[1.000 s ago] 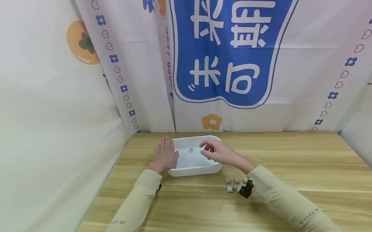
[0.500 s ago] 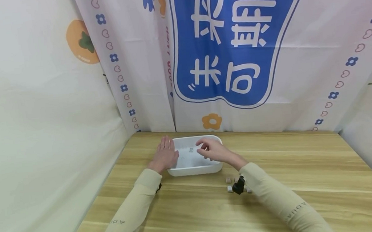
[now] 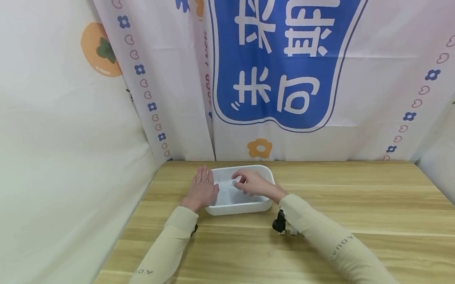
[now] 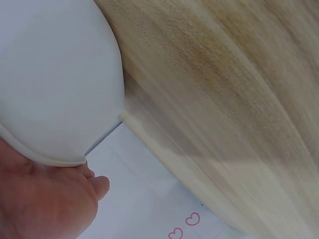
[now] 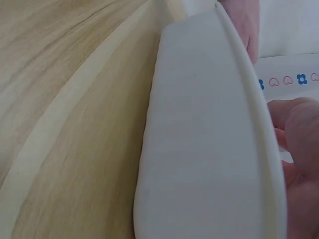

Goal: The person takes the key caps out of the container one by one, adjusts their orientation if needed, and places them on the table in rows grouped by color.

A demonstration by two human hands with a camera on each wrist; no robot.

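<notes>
A white plastic tub [image 3: 238, 209] sits near the back of the table. My left hand [image 3: 201, 193] lies along its left rim with fingers straight; in the left wrist view, part of this hand [image 4: 47, 201] shows below the tub's wall [image 4: 60, 84]. My right hand [image 3: 252, 183] is over the tub's inside, fingers bent, with a gap between thumb and forefinger. Small dark marks [image 3: 234, 183] on the tub's floor show beside these fingertips. In the right wrist view, the right hand [image 5: 304, 149] is partly hidden behind the tub's rim.
Small pale blocks [image 3: 293, 232] lie on the wooden table [image 3: 228, 258] in front of the tub, mostly hidden by my right sleeve [image 3: 322, 228] and the black wrist camera [image 3: 279, 221]. A printed white and blue curtain [image 3: 235, 137] hangs behind the table.
My right hand has moved left, further over the tub, and its forearm now covers more of the small blocks. The left hand stays at the left rim.
</notes>
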